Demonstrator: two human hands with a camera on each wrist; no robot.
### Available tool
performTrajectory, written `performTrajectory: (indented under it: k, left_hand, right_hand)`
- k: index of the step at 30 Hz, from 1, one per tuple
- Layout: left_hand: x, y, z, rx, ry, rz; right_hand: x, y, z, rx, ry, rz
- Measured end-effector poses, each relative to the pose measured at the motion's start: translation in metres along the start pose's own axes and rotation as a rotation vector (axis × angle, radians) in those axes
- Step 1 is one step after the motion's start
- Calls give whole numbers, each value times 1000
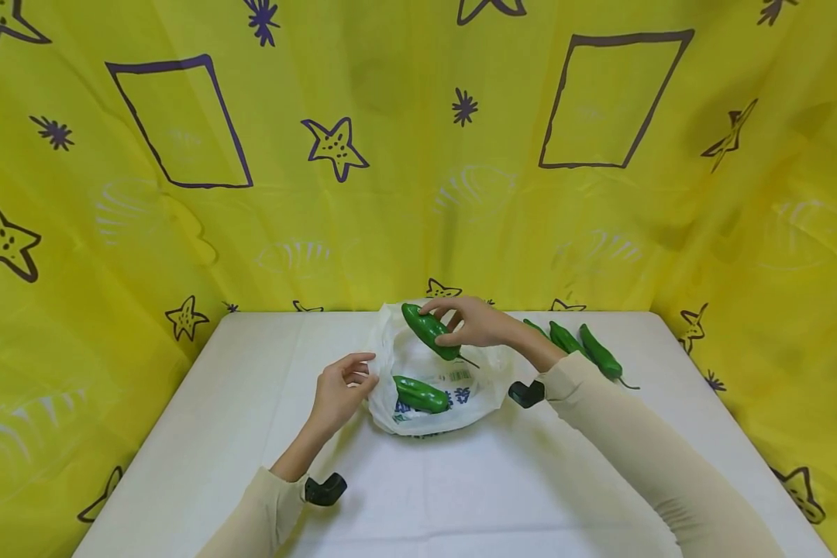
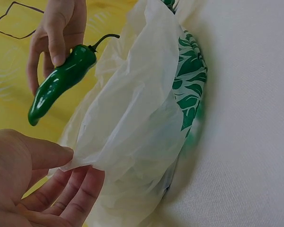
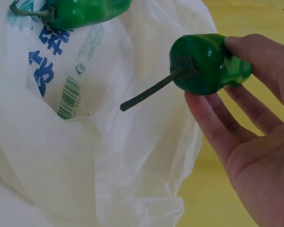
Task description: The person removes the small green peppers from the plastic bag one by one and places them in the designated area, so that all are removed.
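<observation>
A white plastic bag (image 1: pixel 418 425) lies on the table with its mouth spread wide. My left hand (image 1: pixel 342 387) pinches the bag's left rim between thumb and fingers, as the left wrist view shows close up. Above the opening, my right hand (image 1: pixel 480 322) holds a shiny green pepper (image 1: pixel 424 328) by its sides, its stem pointing down and to the right. Inside the bag rests another green pepper (image 1: pixel 420 395), beside blue lettering and a barcode (image 3: pixel 69 98) printed on the plastic. Green leaf print (image 2: pixel 189 78) shows on the bag's outside.
Several more green peppers (image 1: pixel 601 353) lie at the back right of the white table (image 1: pixel 251 403), partly behind the right forearm. A yellow curtain (image 1: pixel 404 217) with star and fish drawings hangs along the back and both sides.
</observation>
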State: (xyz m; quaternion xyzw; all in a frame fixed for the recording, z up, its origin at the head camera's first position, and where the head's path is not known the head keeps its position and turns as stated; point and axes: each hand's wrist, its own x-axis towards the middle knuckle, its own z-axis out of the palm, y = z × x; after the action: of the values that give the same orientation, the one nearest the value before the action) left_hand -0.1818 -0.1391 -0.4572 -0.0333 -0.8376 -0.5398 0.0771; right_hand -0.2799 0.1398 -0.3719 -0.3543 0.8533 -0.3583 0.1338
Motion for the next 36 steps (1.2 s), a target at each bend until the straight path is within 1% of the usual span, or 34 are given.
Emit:
performTrajectory:
  k: [4, 9, 15, 20, 24, 30, 36]
  left_hand:
    - [0, -1, 0, -1, -1, 7]
    - [0, 0, 0, 1, 5, 15]
    - [0, -1, -1, -4, 4, 15]
    - [-1, -1, -1, -12, 5, 13]
    - [0, -2, 0, -11, 1, 14]
    - [0, -1, 0, -16, 7, 21]
    - [0, -1, 1, -16, 3, 19]
  right_hand:
    - [-4, -3, -2, 27, 47, -19]
    - [-10, -6, -7, 83, 94, -19]
    - [-16, -6, -12, 132, 126, -42]
    - [-21, -5, -13, 132, 133, -63]
    - [-27, -3, -14, 121, 142, -55]
    - [-41, -2, -19, 130, 161, -37]
    - [-61, 1, -25, 117, 186, -7]
